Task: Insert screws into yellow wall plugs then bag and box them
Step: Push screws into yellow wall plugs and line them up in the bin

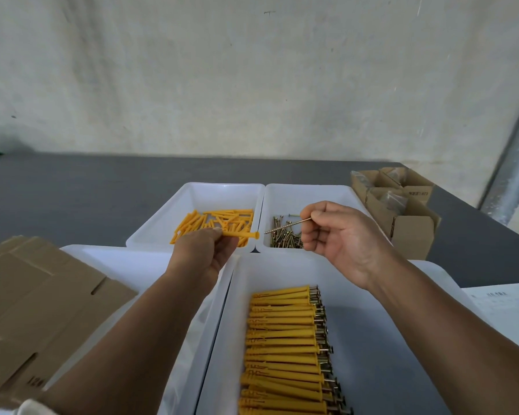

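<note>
My left hand (206,254) pinches a yellow wall plug (242,234) lying level, its open collar end pointing right. My right hand (336,235) pinches a brass screw (286,226) by its head end; the tip points left at the plug's collar, a small gap apart. Behind the hands, one white bin (192,199) holds loose yellow plugs (219,221) and the bin to its right (336,194) holds loose screws (285,235). In the near white bin (372,339), plugs with screws in them (285,345) lie in a neat row.
Flattened cardboard (39,307) lies over a white bin (132,265) at the left. Small open cardboard boxes (402,211) with bagged parts stand at the back right on the dark grey table (72,196). A white sheet (504,307) lies at the right edge.
</note>
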`<state>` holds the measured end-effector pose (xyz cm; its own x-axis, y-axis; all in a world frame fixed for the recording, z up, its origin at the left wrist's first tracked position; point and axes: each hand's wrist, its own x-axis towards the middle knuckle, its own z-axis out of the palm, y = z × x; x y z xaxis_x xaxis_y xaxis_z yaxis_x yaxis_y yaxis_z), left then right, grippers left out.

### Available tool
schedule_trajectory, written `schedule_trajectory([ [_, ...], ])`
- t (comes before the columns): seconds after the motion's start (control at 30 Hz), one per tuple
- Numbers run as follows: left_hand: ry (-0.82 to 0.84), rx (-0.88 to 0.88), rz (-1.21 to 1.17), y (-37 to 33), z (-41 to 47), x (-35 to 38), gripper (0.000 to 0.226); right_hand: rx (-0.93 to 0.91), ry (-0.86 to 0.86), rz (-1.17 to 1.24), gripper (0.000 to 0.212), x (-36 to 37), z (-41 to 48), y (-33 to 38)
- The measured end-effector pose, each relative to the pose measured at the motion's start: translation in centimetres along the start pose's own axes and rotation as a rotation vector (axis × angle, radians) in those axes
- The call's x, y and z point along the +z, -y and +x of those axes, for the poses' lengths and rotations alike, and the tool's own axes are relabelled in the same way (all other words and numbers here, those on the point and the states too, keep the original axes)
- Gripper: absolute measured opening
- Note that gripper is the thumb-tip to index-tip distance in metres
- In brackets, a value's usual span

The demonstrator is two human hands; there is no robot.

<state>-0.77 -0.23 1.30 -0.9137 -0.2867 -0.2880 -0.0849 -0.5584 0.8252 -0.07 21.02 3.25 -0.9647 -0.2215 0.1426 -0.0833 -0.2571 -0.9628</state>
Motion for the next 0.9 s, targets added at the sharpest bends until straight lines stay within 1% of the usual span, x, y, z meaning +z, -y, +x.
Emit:
schedule_trajectory([
  [0.4,-0.008,0.018,0.003,0.0,-0.1,0.1,0.004,0.004,0.02,-0.075,0.027,0.0,0.0,-0.2],
  [0.67,0.036,0.053,-0.003,-0.1,-0.3,0.1,0.011,0.009,0.017,-0.084,0.028,-0.1,0.0,-0.1],
  [0.73,0.05,0.067,0.024,0.1,-0.4,0.2,0.01,0.012,0.012,-0.083,0.028,-0.1,0.0,-0.1],
  [0.83,0.068,0.105,0.105,0.5,-0.5,0.5,0.015,0.016,-0.027,-0.099,0.027,-0.4,0.3,-0.2],
  [0.9,0.081,0.161,0.198,0.9,-0.7,0.7,0.015,0.016,-0.118,-0.103,0.026,-0.8,1.0,-0.2],
])
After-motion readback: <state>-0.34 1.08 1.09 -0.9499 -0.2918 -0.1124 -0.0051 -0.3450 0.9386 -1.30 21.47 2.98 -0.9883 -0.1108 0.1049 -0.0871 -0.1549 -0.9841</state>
